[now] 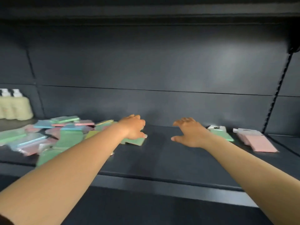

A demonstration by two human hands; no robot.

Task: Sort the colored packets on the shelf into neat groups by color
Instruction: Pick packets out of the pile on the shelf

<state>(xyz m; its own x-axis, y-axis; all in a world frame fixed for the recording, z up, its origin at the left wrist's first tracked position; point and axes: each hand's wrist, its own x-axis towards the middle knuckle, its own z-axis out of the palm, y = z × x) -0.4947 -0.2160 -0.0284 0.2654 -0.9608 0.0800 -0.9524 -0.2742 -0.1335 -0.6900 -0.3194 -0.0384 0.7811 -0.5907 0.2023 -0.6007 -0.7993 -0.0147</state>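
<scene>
Shelf [162,159] bearing a mixed pile of packets [53,135] left of centre. Left hand [134,127] pinches a green packet [136,141] at the pile's edge; right hand [188,133] spread, empty. Packets likely light, thin, slippery; best taken by an edge.

Packets [48,137]: no print can be read; the frame is blurred.
White header cards [216,127]: dark marks only, not readable.
Bottles [15,106]: no label text can be made out.
Shelf [162,159]: no tag, number or sign legible.
</scene>
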